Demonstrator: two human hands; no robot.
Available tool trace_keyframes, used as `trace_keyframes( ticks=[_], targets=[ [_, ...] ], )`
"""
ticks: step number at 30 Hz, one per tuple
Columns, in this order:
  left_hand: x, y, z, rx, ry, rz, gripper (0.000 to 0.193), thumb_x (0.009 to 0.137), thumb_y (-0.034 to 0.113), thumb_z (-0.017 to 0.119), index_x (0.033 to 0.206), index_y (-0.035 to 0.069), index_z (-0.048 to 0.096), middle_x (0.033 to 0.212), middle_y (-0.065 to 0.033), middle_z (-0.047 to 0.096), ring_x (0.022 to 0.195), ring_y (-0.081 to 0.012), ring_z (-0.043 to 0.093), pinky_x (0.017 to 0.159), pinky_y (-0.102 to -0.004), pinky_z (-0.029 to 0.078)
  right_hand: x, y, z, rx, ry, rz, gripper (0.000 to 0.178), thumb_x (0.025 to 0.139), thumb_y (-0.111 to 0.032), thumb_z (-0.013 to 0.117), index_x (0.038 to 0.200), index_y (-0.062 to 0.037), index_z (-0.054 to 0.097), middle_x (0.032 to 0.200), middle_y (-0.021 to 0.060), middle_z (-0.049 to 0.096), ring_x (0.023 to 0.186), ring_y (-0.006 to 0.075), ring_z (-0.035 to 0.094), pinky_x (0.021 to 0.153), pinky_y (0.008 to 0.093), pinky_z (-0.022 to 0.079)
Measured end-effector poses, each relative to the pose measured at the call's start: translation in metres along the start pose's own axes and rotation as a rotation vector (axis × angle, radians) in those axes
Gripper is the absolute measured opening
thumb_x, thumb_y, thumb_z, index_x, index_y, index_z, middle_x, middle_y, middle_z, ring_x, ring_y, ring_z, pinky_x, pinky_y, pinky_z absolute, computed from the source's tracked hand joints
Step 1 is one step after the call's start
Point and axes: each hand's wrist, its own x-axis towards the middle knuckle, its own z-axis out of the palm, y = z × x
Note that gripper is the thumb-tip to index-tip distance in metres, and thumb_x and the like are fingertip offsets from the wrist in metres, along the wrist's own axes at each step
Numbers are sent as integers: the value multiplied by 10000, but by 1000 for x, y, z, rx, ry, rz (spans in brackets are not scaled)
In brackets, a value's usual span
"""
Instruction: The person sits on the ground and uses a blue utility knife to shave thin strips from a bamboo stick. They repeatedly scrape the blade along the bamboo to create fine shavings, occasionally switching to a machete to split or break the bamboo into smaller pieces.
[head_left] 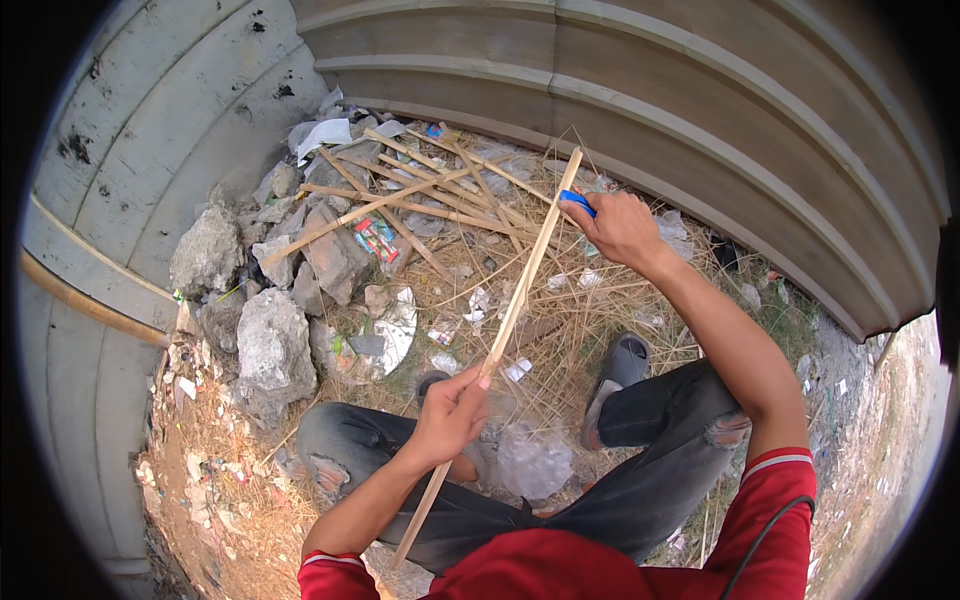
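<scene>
A long, pale bamboo strip [524,283] slants from beside my left thigh up toward the wall. My left hand [452,412] is closed around its lower half, with the thumb lying along it. Near the strip's far end, my right hand [622,228] grips a blue utility knife [577,203] that rests against the strip. Its blade does not show clearly. Beyond my hands, several more bamboo strips [400,188] lie crossed in a loose pile on the ground.
Grey rocks [272,345] are heaped at the left. A ribbed metal wall [660,120] closes off the far side, and pale panels [150,130] stand at the left. Thin shavings, paper scraps and a clear plastic bag [533,460] lie around my sandalled feet [622,365].
</scene>
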Motion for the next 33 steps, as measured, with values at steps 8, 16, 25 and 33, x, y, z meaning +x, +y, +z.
trace_keyframes(
  ticks=[8,16,25,33],
  targets=[
    [-4,-8,-1,21,-1,22,391,1095,196,450,1429,1,508,603,77,345,465,-27,324,426,-219,273,17,21,10,-103,122,0,618,993,-578,509,787,-33,715,694,218,673,685,429,675,595,516,540],
    [-14,-6,-7,30,37,3,375,1093,189,450,1403,-8,523,619,82,316,478,-28,308,434,-222,269,36,14,14,-92,0,124,685,995,-620,453,870,-8,733,814,250,704,811,446,693,712,527,561],
    [-49,-40,-38,38,70,-73,386,1092,221,459,1412,19,535,598,60,384,459,-34,360,414,-209,285,34,94,-14,-66,164,469,669,1002,-581,441,921,14,735,909,300,705,947,484,678,872,525,540],
    [-21,-11,-26,-169,158,114,443,1093,211,442,1515,76,446,635,32,384,447,-51,338,400,-211,292,21,-25,-31,593,-75,247,637,901,-630,641,820,1,671,597,47,497,596,170,487,586,364,393]
  ],
)
